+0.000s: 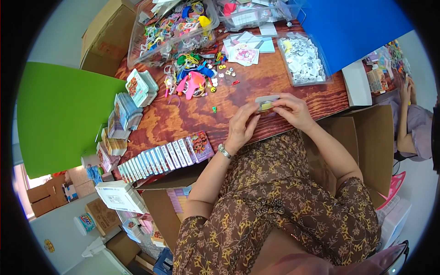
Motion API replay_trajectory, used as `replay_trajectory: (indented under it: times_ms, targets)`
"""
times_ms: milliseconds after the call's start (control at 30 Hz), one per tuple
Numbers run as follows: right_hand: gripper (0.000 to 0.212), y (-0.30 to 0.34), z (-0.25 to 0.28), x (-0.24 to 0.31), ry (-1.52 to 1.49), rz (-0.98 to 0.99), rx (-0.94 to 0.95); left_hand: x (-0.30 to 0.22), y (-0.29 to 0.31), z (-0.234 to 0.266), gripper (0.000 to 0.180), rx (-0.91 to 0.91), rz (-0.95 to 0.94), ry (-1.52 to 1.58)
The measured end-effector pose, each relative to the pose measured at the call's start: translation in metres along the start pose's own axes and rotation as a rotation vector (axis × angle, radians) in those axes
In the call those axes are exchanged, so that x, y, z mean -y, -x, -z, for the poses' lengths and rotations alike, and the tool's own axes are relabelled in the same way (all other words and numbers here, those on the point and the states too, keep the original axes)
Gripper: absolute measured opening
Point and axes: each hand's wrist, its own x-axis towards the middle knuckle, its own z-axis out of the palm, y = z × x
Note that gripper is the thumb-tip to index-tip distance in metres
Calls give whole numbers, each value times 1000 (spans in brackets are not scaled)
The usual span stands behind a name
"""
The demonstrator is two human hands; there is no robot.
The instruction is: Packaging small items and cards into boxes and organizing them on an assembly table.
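Between my two hands, at the near edge of the table, is a small open card box (266, 99) with a pale raised flap and something yellow showing inside. My left hand (243, 123), with a watch at the wrist, grips its left side. The fingers of my right hand (294, 111) close on its right side. What else lies in the box is hidden. To the left, a row of small boxes (158, 159) ends in a purple box (200, 145). A tiny green toy (214, 110) lies beyond my left hand, near a pile of colourful trinkets (190, 78).
A clear bin of trinkets (174, 34) stands at the back, and a shallow tray of small white packets (303, 59) at the right. Flattened printed cartons (126, 111) are stacked left. Open cardboard boxes (373, 146) flank me. Another person's hand (406, 89) works far right.
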Motion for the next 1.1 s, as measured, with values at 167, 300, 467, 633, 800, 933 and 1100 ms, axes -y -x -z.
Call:
replay_trajectory:
  times_ms: [167,300,467,633,800,933,1100]
  targets:
    - [15,1,-1,-4,33,22,65,5,0,3,27,5,-60,-68]
    - [14,-2,9,4,83,76,181,4,-2,7,24,41,-81,-78]
    - [12,-1,11,17,-60,-41,181,3,-3,7,24,41,-57,-67]
    - [15,-30,20,36,-104,-215,182,3,-1,5,24,29,-55,-92]
    - [16,-37,27,30,-146,-349,372,1,-3,4,24,28,-82,-65]
    - [16,-40,27,30,11,-57,397,2,1,6,23,16,-65,-83]
    - [18,-31,20,36,70,-24,318,1,-1,7,24,6,-114,-69]
